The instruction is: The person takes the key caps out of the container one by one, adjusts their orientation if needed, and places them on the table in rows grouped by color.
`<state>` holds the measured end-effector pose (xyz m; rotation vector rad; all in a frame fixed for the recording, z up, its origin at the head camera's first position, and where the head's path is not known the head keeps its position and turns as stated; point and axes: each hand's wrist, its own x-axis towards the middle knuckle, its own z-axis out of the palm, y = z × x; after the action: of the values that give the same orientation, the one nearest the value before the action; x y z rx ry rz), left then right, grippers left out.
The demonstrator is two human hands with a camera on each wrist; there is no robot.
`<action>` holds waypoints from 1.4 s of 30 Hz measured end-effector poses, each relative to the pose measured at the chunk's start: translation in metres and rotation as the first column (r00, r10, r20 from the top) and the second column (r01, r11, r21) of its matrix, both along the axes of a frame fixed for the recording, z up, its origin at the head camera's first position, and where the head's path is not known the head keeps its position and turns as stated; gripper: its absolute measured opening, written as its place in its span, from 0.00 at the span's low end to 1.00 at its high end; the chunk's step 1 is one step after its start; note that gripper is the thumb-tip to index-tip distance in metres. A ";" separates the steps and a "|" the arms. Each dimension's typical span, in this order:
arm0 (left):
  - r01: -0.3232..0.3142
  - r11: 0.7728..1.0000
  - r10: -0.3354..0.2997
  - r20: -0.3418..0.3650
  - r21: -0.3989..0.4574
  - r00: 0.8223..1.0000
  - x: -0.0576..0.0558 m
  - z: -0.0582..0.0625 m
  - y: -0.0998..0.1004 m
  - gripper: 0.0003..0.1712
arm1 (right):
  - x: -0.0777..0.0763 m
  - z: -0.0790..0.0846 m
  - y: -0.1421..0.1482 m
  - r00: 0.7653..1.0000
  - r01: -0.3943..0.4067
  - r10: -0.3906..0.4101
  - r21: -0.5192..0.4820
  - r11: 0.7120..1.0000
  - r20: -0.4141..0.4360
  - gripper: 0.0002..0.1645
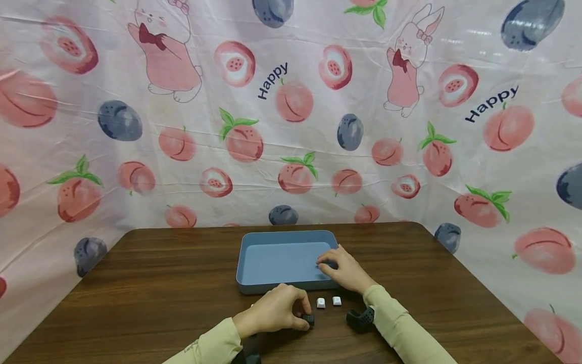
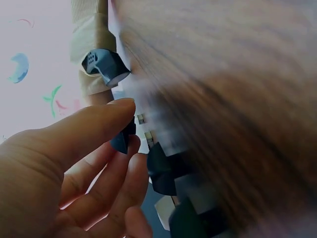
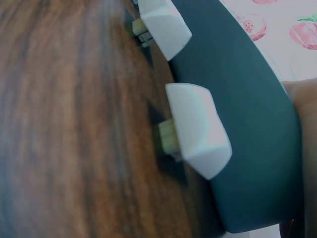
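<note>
My left hand (image 1: pixel 281 309) pinches a black keycap (image 2: pixel 124 139) between thumb and fingers, just above the table in front of the tray. Two more black keycaps (image 2: pixel 161 171) stand close by the fingers in the left wrist view, along with a white keycap (image 2: pixel 165 212). My right hand (image 1: pixel 343 268) reaches over the right side of the blue tray (image 1: pixel 277 265), fingers bent down. A dark patch shows under those fingers; I cannot tell whether it is a held thing or shadow. Two white keycaps (image 1: pixel 321 303) sit before the tray, with light stems underneath in the right wrist view.
The tray stands on a dark wooden table (image 1: pixel 136 293). A black wrist band piece (image 1: pixel 360 319) hangs under the right sleeve. Behind and beside the table hangs a curtain (image 1: pixel 254 197) printed with fruit and rabbits.
</note>
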<state>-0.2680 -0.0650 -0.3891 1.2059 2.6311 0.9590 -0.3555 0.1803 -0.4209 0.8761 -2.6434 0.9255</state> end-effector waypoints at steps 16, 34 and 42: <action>-0.059 0.994 0.047 -0.123 -0.096 0.991 0.003 -0.005 0.000 0.13 | -0.002 -0.003 -0.001 1.000 -0.012 0.012 -0.003 1.000 -0.012 0.13; -0.070 0.993 0.055 -0.162 -0.094 0.985 0.002 -0.006 0.000 0.12 | -0.002 -0.001 -0.001 1.000 -0.013 0.013 0.002 1.000 -0.020 0.13; -0.088 0.989 0.066 -0.184 -0.117 0.981 0.003 -0.006 0.001 0.12 | 0.000 -0.001 -0.001 1.000 -0.016 0.016 0.001 1.000 -0.023 0.13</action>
<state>-0.2649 -0.0642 -0.3948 1.2225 2.8474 0.7146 -0.3556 0.1791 -0.4221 0.9043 -2.6211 0.9132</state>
